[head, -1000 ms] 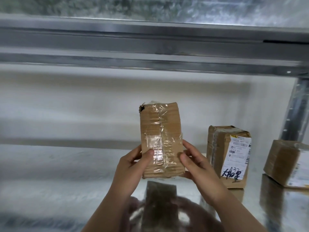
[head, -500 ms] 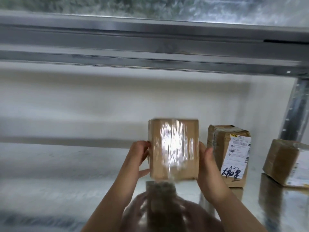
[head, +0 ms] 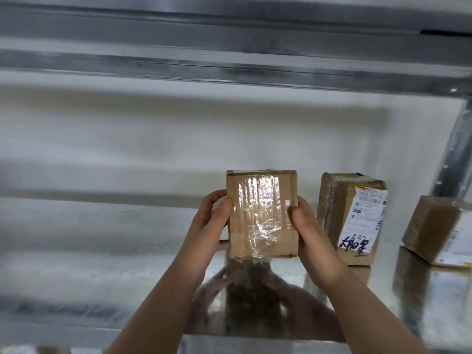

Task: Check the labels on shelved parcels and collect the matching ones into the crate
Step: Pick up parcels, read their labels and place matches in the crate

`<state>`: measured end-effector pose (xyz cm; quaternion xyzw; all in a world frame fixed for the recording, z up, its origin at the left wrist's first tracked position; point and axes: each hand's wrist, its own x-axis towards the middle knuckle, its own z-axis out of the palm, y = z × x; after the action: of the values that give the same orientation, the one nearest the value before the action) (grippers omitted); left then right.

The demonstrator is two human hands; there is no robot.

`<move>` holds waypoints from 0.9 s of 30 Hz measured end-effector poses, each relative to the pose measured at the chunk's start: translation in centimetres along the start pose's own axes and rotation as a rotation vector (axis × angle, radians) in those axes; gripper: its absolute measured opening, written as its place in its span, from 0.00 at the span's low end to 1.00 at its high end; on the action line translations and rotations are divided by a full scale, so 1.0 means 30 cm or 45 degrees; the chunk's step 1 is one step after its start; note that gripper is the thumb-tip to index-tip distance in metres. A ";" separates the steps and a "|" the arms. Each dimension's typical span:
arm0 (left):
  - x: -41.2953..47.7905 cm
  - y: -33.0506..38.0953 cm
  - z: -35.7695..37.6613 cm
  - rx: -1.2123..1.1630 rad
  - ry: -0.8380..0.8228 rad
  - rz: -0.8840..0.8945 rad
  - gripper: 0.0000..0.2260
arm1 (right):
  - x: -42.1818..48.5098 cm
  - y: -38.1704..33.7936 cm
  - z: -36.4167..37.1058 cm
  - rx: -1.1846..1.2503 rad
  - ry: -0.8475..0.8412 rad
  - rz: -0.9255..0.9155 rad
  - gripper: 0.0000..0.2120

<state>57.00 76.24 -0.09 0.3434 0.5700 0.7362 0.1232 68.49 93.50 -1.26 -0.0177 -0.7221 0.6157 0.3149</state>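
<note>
A small cardboard parcel [head: 262, 215] sits just right of the frame's centre, held upright a little above the metal shelf [head: 102, 251]. The left hand [head: 209, 226] takes its left edge and the right hand [head: 310, 231] its right edge. Each grip is closed on the box, with the thumb on the near face and the fingers curled behind. That near face is covered in shiny clear tape and shows no label. The shelf's glossy surface mirrors the box and both hands below them.

To the right a second parcel [head: 350, 218] stands upright on the shelf, apart from the held one. Its white label [head: 365, 221] faces the camera, with handwriting low on it that I cannot read with confidence. At the right edge of the frame lies a third parcel [head: 434, 228], partly cut off.
</note>
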 end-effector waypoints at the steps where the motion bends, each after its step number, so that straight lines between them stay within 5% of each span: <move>1: 0.001 -0.003 -0.001 0.001 0.002 0.004 0.28 | 0.000 -0.002 0.001 -0.008 0.002 -0.001 0.31; 9: 0.010 0.015 -0.013 0.047 0.106 0.039 0.34 | 0.007 -0.014 -0.017 -0.213 -0.022 -0.048 0.33; 15: 0.006 0.008 -0.019 -0.022 0.183 0.145 0.14 | 0.022 0.010 -0.044 -0.222 -0.207 -0.053 0.36; 17: 0.009 -0.007 -0.033 -0.020 0.139 0.199 0.09 | 0.025 0.006 -0.047 -0.099 -0.166 -0.038 0.29; 19: 0.013 -0.021 -0.044 0.011 0.059 0.225 0.18 | 0.016 -0.005 -0.036 -0.080 -0.109 -0.063 0.23; 23: 0.018 -0.030 -0.043 0.073 -0.027 0.272 0.32 | 0.012 -0.003 -0.029 -0.004 -0.083 -0.081 0.32; 27: 0.023 -0.009 -0.043 -0.101 -0.038 0.221 0.24 | 0.011 -0.015 -0.027 0.256 -0.108 -0.078 0.37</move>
<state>55.60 75.75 -0.25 0.3974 0.5066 0.7609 0.0810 68.77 94.23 -0.69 0.0621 -0.6697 0.6752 0.3029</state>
